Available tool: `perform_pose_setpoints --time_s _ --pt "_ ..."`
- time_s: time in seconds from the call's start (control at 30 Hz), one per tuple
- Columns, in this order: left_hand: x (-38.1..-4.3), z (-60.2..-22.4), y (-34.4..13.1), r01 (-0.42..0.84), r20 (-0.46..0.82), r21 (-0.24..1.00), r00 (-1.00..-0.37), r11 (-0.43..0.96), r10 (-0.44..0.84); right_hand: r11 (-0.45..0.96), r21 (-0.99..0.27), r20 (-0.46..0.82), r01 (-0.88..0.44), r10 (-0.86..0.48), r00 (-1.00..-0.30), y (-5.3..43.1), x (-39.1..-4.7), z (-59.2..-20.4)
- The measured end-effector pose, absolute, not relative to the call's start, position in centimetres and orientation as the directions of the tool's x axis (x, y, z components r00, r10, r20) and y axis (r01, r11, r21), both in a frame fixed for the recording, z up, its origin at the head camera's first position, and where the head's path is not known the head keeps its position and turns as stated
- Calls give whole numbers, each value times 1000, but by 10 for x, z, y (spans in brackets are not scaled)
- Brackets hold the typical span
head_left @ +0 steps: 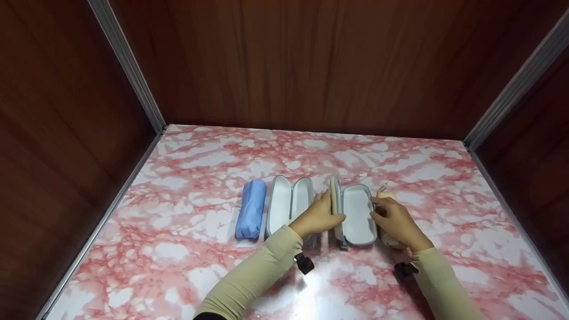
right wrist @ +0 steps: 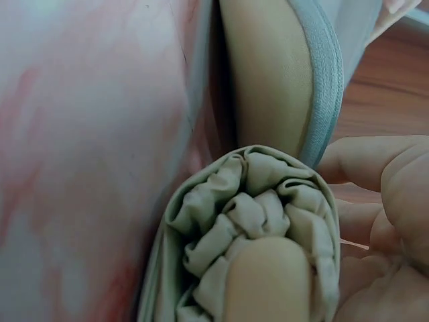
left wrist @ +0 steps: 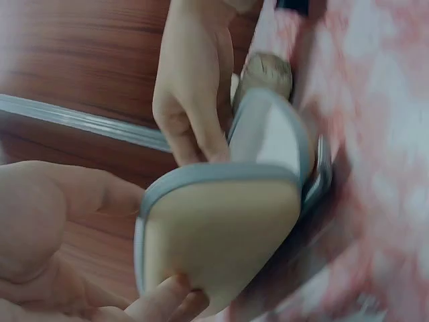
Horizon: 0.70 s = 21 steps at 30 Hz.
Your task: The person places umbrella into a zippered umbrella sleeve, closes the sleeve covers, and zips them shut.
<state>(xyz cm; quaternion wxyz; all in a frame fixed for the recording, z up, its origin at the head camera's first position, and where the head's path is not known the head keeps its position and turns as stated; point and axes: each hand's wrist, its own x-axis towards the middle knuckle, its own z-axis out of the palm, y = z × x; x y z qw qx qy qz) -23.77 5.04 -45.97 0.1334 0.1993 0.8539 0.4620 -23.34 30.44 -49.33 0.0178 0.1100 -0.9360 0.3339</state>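
Observation:
A small beige zip case (head_left: 357, 218) with a grey rim and pale lining lies spread apart on the table, its lid raised on the left side. My left hand (head_left: 318, 216) pinches that lid between thumb and fingers; the left wrist view shows the lid's beige outside (left wrist: 221, 235) close up. At the tray's right edge, the thumb and fingers of my right hand (head_left: 398, 222) hold the rim. Just beyond that edge, partly under the right hand, is a rolled beige folding umbrella (head_left: 386, 195), its gathered cloth (right wrist: 265, 201) showing in the right wrist view.
Left of my left hand, a second pale-lined case (head_left: 280, 202) lies unfolded, partly covered by the hand. A blue folding umbrella (head_left: 251, 209) lies beside it. Dark wooden panels (head_left: 284, 66) with metal edges surround the red-and-white marbled table (head_left: 200, 266).

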Motion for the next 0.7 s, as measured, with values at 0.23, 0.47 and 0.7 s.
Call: perform_pose_setpoints --time_s 0.23,0.47,0.7 --pt "-236 -470 64 -13 -134 967 -875 256 465 750 -624 102 -219 -199 -975 304 -233 -492" --pt "-232 -473 68 -298 -302 951 -843 81 445 741 -632 108 -229 -208 -972 304 -233 -491" --pt "-231 -478 69 -319 -305 947 -848 42 433 755 -607 136 -250 -211 -968 303 -233 -492"
